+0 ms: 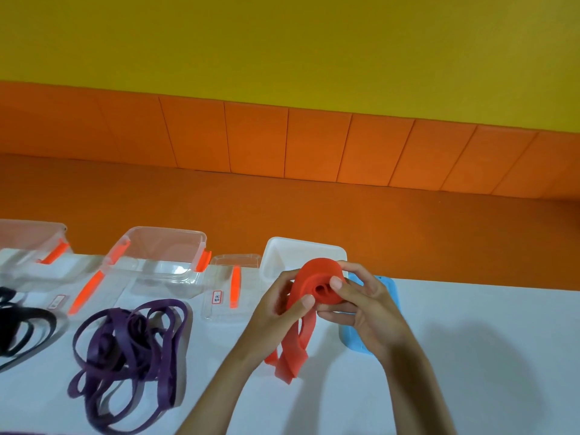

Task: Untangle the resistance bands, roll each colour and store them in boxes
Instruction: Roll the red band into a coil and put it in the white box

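Matt rubbery red band [317,287]; glossy clear plastic box [157,255]

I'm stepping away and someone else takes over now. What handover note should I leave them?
Left hand and right hand both grip the red band, mostly rolled, its tail hanging to the white table.
Purple bands lie tangled to the left, black bands at the far left edge.
The white box stands open behind the roll; the clear box looks empty.
Left: finish red, box it, then untangle, roll and box purple and black.
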Demonstrator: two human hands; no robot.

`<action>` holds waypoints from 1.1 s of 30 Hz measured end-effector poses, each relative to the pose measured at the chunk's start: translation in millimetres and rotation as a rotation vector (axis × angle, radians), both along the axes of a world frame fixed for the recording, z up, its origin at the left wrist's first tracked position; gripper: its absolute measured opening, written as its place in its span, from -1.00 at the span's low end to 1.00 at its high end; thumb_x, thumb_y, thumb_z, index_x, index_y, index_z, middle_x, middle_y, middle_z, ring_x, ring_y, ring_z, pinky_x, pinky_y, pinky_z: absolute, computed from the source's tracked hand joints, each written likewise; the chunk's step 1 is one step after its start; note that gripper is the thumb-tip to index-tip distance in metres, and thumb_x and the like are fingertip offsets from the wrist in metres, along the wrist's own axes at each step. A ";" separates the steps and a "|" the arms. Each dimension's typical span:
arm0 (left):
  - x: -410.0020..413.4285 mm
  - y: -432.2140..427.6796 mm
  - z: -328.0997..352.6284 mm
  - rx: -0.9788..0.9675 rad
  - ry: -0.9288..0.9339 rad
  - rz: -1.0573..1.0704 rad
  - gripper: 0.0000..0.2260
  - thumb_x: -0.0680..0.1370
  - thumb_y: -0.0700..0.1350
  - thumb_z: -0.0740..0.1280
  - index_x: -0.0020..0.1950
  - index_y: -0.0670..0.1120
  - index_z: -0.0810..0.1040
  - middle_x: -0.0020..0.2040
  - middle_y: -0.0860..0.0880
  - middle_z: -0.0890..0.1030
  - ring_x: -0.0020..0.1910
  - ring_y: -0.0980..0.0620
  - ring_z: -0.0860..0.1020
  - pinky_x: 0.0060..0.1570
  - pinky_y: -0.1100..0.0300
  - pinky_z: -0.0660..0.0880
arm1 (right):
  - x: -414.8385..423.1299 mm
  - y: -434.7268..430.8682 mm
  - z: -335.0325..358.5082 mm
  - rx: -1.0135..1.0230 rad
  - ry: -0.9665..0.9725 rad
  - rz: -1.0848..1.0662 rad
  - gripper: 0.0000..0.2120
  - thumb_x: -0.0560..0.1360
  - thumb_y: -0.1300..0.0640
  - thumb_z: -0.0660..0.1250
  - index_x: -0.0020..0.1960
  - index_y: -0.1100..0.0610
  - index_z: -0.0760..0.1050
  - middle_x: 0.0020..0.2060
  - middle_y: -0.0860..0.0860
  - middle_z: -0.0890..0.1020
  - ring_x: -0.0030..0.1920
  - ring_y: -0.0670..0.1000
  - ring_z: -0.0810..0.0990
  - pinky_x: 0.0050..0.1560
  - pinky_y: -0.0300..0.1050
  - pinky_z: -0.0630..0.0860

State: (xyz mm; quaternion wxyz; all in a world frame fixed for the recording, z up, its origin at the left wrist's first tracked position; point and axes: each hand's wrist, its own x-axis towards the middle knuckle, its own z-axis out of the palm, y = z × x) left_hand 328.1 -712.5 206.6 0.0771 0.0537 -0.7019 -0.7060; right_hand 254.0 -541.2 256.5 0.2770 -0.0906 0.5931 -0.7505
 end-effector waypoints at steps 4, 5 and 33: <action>3.1 -0.9 3.4 0.025 0.005 0.089 -0.63 0.44 0.36 0.43 0.22 0.33 0.62 0.19 0.17 0.69 0.23 0.09 0.65 0.11 0.21 0.62 | 5.4 1.4 1.0 -0.017 -0.014 0.026 -0.49 0.34 -0.10 0.66 0.22 -0.01 0.62 0.10 0.24 0.74 0.00 0.35 0.76 -0.05 0.00 0.72; 4.1 -3.1 3.4 0.040 0.002 0.096 -0.62 0.42 0.34 0.47 0.20 0.29 0.65 0.19 0.14 0.69 0.23 0.06 0.65 0.15 0.14 0.62 | 7.0 1.6 0.6 -0.020 -0.017 0.032 -0.44 0.32 -0.11 0.67 0.24 0.00 0.61 0.11 0.25 0.73 0.01 0.36 0.75 -0.03 0.00 0.72; 9.4 -27.3 26.6 -0.226 0.077 -0.070 -0.58 0.35 0.13 0.66 0.17 0.26 0.69 0.14 0.15 0.73 0.20 0.03 0.69 0.25 0.15 0.63 | 13.0 29.0 -13.9 0.136 0.250 0.021 -0.59 0.34 0.17 0.63 0.11 0.16 0.54 0.04 0.10 0.72 0.01 0.12 0.75 0.02 -0.18 0.63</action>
